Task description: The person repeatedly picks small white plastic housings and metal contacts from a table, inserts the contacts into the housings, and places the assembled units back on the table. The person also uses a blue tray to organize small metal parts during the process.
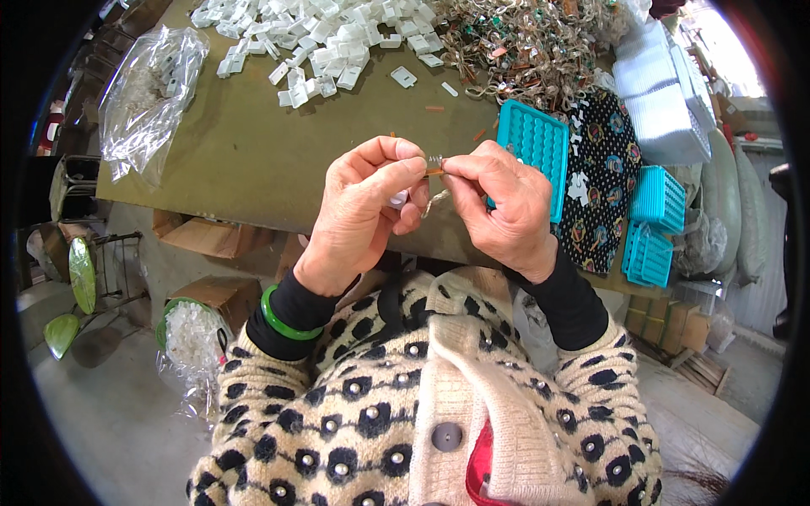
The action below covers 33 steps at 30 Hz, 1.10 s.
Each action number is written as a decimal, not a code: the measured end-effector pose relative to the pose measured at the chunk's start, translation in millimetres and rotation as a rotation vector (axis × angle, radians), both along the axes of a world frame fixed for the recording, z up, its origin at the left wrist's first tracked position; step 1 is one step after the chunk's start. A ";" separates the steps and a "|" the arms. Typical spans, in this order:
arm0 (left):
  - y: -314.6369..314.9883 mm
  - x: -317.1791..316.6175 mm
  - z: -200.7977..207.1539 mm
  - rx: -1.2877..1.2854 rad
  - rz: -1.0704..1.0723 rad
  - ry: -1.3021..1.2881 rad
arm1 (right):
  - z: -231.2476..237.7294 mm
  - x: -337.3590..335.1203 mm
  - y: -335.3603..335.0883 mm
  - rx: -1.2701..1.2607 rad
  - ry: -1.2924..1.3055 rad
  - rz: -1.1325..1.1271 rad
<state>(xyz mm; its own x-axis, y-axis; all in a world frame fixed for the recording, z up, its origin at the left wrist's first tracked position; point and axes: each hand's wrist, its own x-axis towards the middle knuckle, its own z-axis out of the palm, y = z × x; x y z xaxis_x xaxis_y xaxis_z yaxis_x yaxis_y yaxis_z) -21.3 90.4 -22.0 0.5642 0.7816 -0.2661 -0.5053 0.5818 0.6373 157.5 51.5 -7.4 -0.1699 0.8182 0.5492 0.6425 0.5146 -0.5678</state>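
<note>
Both hands meet over the near part of the table. My left hand [356, 192] is closed, thumb and forefinger pinching one end of a small orange piece [434, 172]. A fine metal coil spring [434, 160] shows along its upper side. From the other side my right hand [506, 202] pinches the piece's opposite end. Beneath the fingertips hangs a short beige cord [437, 201]; where it attaches is hidden. Something small and white [398, 199] shows among the curled fingers of my left hand. Just behind my right hand lies a turquoise tray [540, 135] with rows of hollows.
White plastic casings [337, 42] are heaped at the far side of the olive table [228, 143], beside a tangled pile of corded pieces [523, 51]. A clear plastic bag [152, 101] lies left. At right are patterned cloth [603, 169], stacked white trays [662, 101] and turquoise baskets [656, 198].
</note>
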 end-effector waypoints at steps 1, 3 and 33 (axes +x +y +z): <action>0.3 -0.8 -1.2 -0.024 -0.024 -0.023 | 0.0 -0.6 0.2 -0.005 0.030 -0.016; -0.2 -1.5 -3.4 -0.037 -0.057 -0.043 | -0.4 -2.8 0.5 -0.026 0.093 -0.043; 71.5 -52.4 -5.5 0.960 0.553 1.181 | 2.8 -3.6 -23.8 -0.617 0.915 0.096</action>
